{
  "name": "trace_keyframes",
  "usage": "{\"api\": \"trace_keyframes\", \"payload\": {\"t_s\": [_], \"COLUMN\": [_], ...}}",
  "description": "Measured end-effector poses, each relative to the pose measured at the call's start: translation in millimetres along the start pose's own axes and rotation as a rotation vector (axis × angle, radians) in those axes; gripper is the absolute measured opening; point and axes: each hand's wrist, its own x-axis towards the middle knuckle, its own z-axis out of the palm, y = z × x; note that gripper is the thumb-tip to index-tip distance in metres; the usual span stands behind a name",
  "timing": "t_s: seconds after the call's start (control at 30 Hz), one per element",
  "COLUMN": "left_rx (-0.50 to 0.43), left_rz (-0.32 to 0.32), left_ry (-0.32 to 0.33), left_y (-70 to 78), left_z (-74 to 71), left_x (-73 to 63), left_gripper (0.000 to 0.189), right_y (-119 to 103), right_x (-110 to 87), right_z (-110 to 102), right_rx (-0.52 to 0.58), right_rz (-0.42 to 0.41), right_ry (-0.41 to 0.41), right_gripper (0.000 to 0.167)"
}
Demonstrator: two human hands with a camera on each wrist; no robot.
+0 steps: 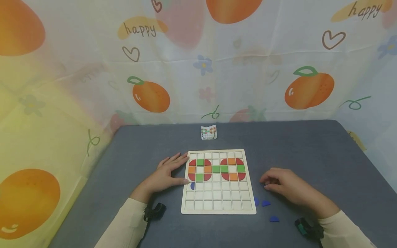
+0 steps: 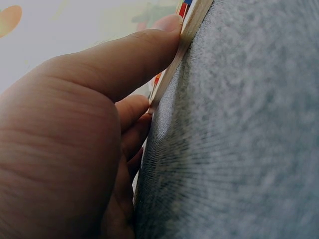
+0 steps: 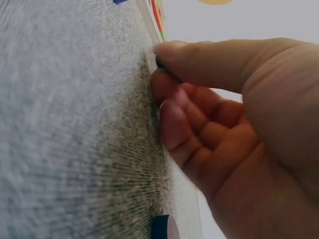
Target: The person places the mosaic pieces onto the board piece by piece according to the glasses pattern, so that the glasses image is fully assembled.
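Observation:
A wooden grid board (image 1: 217, 212) lies on the table, with red rounded pieces and green and orange squares in its upper rows. One blue piece (image 1: 192, 186) sits in the leftmost column below them. My left hand (image 1: 164, 175) rests at the board's left edge, its fingers extended and the thumb touching the rim, as the left wrist view also shows. To the right of the board, my right hand (image 1: 286, 184) is low over the cloth. Between its thumb and index finger it pinches a small dark blue piece (image 3: 159, 61), mostly hidden by the fingertips.
Loose blue pieces lie near the board's lower right: one at its edge (image 1: 256, 202), another beside it (image 1: 265, 203), a third nearer me (image 1: 274, 219). Behind the board is a small printed pattern card (image 1: 209, 132). A fruit-print curtain (image 1: 217, 86) hangs beyond the grey table (image 1: 149, 137).

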Motion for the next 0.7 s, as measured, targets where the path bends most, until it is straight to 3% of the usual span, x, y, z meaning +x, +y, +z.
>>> {"api": "trace_keyframes", "payload": {"t_s": [0.13, 0.37, 0.53, 0.7], "left_rx": [0.000, 0.005, 0.004, 0.006], "left_rz": [0.002, 0.002, -0.014, -0.017], "left_ry": [0.000, -0.003, 0.000, -0.004], "left_y": [-0.8, -1.8, -1.4, -1.3], "left_z": [-0.2, 0.4, 0.8, 0.2], "left_x": [-0.3, 0.7, 1.2, 0.9], "left_gripper": [0.096, 0.097, 0.098, 0.098], "right_y": [-4, -14, -24, -40], "right_x": [0.1, -3.3, 2.8, 15.3], "right_z": [-7, -22, -20, -7], "right_rx": [0.008, 0.150, 0.236, 0.319], "right_rz": [0.048, 0.167, 0.139, 0.117], "right_ry": [0.107, 0.269, 0.363, 0.355], "right_gripper": [0.016, 0.020, 0.023, 0.029]}}
